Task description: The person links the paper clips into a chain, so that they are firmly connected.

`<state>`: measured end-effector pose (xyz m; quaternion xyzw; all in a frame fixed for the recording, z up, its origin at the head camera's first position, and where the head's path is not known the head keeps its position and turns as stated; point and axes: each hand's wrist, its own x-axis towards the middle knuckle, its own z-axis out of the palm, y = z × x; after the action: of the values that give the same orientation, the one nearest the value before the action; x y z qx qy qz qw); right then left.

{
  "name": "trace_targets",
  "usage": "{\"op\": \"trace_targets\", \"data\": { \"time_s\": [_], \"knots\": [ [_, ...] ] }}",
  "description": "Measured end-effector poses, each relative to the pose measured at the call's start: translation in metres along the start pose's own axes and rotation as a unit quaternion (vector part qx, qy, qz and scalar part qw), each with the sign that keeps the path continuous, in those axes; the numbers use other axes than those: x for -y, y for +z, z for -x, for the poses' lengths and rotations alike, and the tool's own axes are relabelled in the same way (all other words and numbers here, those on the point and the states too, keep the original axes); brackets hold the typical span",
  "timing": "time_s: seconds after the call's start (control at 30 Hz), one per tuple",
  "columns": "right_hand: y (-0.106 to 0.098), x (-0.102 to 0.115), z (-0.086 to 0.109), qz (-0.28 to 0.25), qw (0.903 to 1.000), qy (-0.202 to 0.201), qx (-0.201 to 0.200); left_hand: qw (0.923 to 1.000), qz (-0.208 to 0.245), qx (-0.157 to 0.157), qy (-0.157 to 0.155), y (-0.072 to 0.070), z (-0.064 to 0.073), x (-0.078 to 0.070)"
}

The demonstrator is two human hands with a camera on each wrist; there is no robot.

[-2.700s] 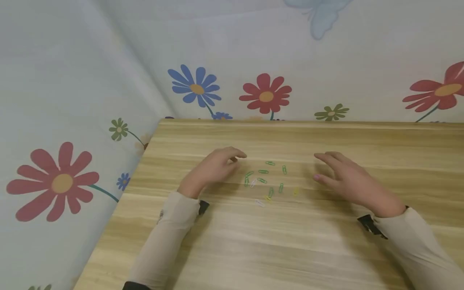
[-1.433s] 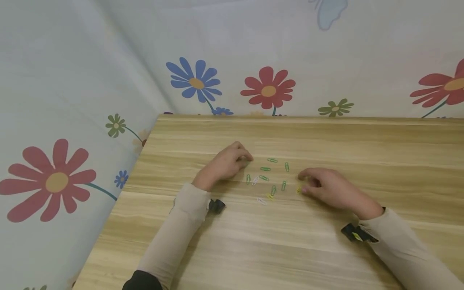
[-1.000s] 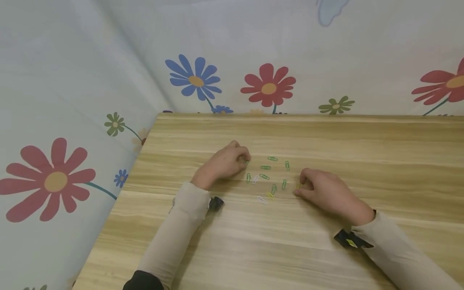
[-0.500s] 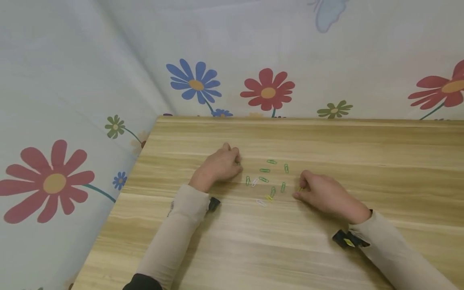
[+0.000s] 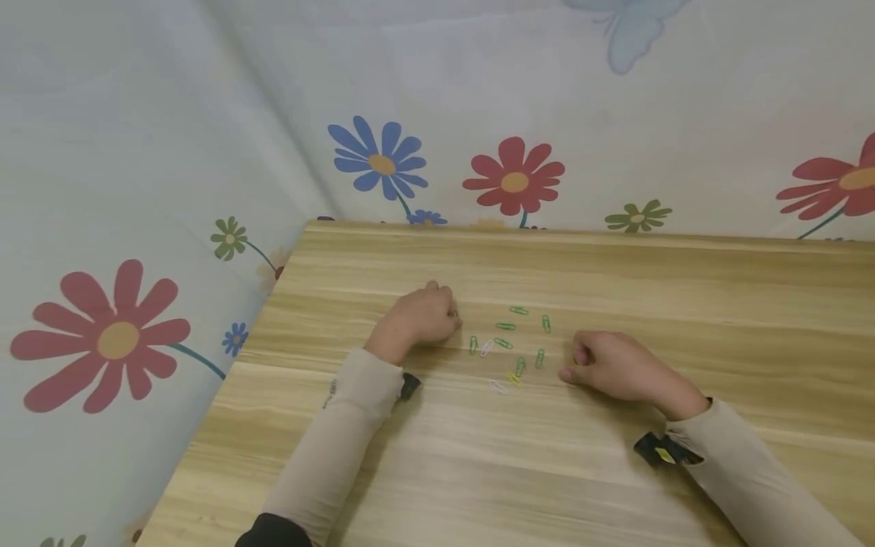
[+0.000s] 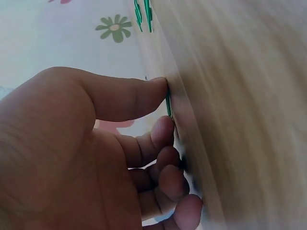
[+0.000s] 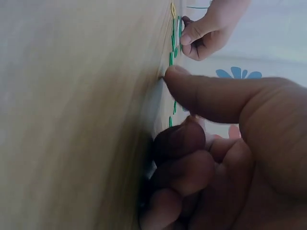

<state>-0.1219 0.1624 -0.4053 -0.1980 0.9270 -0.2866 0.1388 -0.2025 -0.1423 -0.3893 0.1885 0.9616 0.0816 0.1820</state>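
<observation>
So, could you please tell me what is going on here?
At a wooden table, a person's left hand pinches a green paper clip close to the surface. The right hand has its fingers curled near the tabletop; whether it holds anything is unclear. Between the hands lie several more green clips, two white clips and a yellow clip.

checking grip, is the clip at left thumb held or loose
Held: left wrist view shows the left hand pinching the green clip between thumb and fingertip.

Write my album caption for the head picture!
Left hand and right hand flank scattered green, pale and yellow paper clips on a wooden table.
</observation>
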Motion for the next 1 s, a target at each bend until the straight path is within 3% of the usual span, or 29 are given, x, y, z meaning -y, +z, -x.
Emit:
{"op": "trace_targets", "data": {
  "time_s": [0.33, 0.7, 1.0],
  "knots": [
    [0.0004, -0.008, -0.0011, -0.017, 0.9987, -0.048, -0.009, 0.9994, 0.028, -0.019, 0.001, 0.004, -0.003, 0.008],
    [-0.0022, -0.0093, -0.0008, -0.032, 0.9983, -0.048, -0.01, 0.9956, 0.092, -0.015, -0.015, -0.0013, -0.0015, 0.0047],
    [-0.0029, -0.0071, -0.0009, -0.031, 0.9984, -0.045, -0.011, 0.9966, 0.078, -0.02, -0.017, -0.0035, -0.0032, 0.0061]
  ]
}}
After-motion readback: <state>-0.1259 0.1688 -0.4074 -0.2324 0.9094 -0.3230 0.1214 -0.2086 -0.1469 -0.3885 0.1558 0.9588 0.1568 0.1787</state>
